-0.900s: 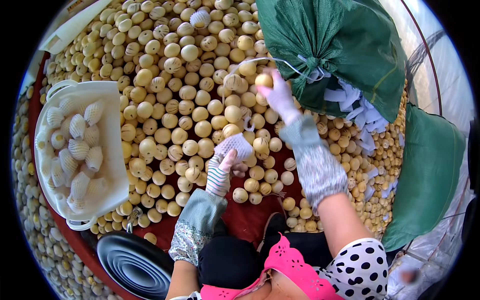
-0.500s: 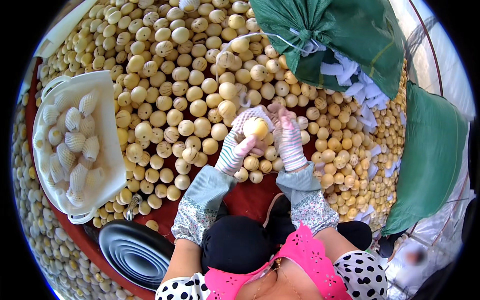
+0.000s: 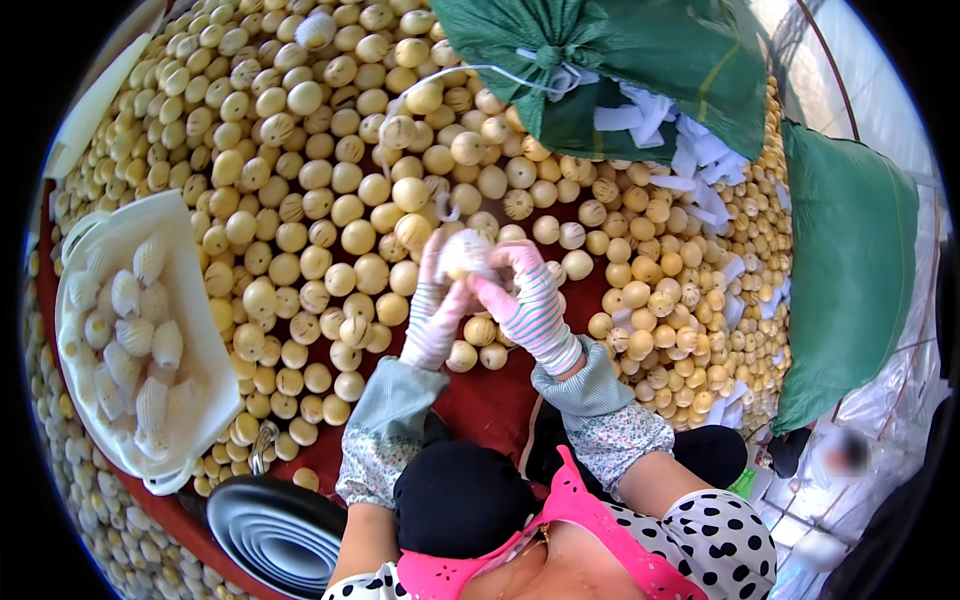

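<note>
Both my gloved hands meet at the middle over loose pale yellow round fruits (image 3: 347, 210) with dark streaks. My left hand (image 3: 435, 310) and my right hand (image 3: 528, 305) grip one fruit in a white foam net (image 3: 466, 250) between their fingers. The net covers much of it, and some yellow shows underneath. To the left, a white plastic basket (image 3: 205, 400) holds several netted fruits (image 3: 135, 335). A white string (image 3: 450, 70) runs over the pile from the tied green sack.
A tied green sack (image 3: 690, 60) with white scraps (image 3: 695, 150) lies at back right, another green sack (image 3: 845, 280) along the right. A black round object with rings (image 3: 275, 535) is at lower left, over red cloth (image 3: 480, 405). The lower right edge is blurred.
My right hand brought a fruit down and left from near the sack to the net in my left hand. The net now covers more of the fruit, held by both hands.
</note>
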`<state>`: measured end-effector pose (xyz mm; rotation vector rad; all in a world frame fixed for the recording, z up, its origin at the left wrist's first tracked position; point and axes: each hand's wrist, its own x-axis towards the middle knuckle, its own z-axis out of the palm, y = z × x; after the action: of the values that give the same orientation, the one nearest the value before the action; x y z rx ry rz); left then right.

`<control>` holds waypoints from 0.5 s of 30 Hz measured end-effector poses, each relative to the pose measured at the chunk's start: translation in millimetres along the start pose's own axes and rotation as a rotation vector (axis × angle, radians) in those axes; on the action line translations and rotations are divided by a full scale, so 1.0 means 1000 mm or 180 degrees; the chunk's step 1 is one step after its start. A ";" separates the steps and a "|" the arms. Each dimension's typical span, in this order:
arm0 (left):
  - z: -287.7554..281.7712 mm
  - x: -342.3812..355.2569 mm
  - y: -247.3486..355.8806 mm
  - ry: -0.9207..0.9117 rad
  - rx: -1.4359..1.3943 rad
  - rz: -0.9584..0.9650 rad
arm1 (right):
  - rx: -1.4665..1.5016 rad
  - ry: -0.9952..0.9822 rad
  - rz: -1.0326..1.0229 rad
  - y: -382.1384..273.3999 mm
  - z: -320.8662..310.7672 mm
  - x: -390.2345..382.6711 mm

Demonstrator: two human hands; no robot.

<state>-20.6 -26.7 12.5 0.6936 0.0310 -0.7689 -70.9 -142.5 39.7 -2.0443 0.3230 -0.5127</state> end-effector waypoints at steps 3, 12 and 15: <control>-0.024 0.009 0.003 -0.0045 0.0240 -0.0008 | 0.1571 -0.0356 0.0807 0.002 -0.012 0.025; -0.012 0.006 -0.016 -0.0207 -0.1814 -0.1190 | -0.5200 -0.0123 -0.0338 0.134 -0.177 0.184; -0.033 0.000 -0.018 0.0613 -0.2206 -0.1317 | -0.3943 0.0518 -0.0966 0.104 -0.134 0.150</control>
<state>-25.1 -15.9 -23.2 0.0898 0.6047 -1.0071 -6.1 -358.8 42.7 -3.2908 0.5026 -0.7727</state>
